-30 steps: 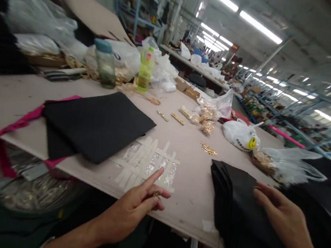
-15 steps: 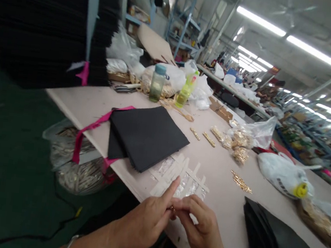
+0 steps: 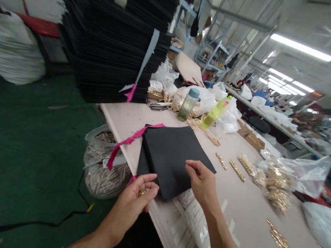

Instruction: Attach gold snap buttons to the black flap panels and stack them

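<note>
My left hand (image 3: 137, 196) is curled at the table's near edge, closed around a small gold piece (image 3: 142, 192) that shows between its fingers. My right hand (image 3: 202, 180) hovers over the black sheets (image 3: 176, 157), its thumb and fingertips pinched together; anything between them is too small to make out. The black sheets lie stacked on the table, with a pink strip (image 3: 130, 140) at their left side. Under my right forearm, a clear plastic-wrapped pad with white tape strips (image 3: 195, 219) lies on the table.
A tall black stack (image 3: 117, 51) stands at the back left. Behind the sheets are a blue-capped bottle (image 3: 188, 106) and a yellow-green bottle (image 3: 216, 113). Gold pieces (image 3: 283, 241), short gold rows (image 3: 237, 170) and bagged gold parts (image 3: 279, 184) lie on the right.
My hands have separated: the right moved up over the black sheets, while the left stays near the table edge with the gold piece. The view has swung left.
</note>
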The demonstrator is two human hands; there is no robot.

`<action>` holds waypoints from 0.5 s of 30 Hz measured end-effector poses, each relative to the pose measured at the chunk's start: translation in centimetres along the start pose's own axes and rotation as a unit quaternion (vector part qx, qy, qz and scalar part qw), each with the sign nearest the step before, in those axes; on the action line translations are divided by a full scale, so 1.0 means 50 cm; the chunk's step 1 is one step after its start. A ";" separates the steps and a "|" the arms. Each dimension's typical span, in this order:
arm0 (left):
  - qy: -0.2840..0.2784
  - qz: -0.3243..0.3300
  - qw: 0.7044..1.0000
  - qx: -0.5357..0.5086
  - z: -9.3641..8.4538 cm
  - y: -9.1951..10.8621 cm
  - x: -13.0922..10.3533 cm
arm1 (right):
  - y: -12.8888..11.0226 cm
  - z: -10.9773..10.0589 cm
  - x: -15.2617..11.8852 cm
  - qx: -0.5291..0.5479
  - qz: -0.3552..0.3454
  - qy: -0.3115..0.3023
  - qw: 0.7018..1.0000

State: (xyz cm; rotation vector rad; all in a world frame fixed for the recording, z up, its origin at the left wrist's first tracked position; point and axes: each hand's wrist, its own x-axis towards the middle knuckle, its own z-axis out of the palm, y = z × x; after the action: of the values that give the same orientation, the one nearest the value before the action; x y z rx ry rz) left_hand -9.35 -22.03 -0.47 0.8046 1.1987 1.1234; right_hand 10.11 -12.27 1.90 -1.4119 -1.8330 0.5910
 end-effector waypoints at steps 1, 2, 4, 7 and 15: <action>0.021 -0.004 1.000 -0.006 -0.009 0.000 0.006 | -0.002 0.016 0.029 -0.020 -0.017 -0.002 1.000; 0.035 -0.010 0.999 -0.013 -0.016 0.001 0.011 | -0.004 0.031 0.052 -0.045 -0.033 -0.006 0.998; 0.047 -0.022 0.998 -0.029 -0.024 0.003 0.018 | -0.010 0.055 0.080 -0.113 -0.063 -0.026 0.991; 0.054 -0.037 0.997 -0.049 -0.029 0.008 0.023 | -0.023 0.068 0.075 -0.182 -0.093 -0.066 0.977; 0.028 -0.036 0.995 -0.086 -0.035 -0.012 0.016 | -0.041 0.034 -0.047 0.049 0.060 -0.209 0.975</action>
State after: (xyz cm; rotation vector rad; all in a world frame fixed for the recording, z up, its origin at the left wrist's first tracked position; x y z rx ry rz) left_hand -10.90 -21.58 -1.63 0.5976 1.1504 1.1777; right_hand 7.83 -14.98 1.72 -1.4166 -2.0117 1.0941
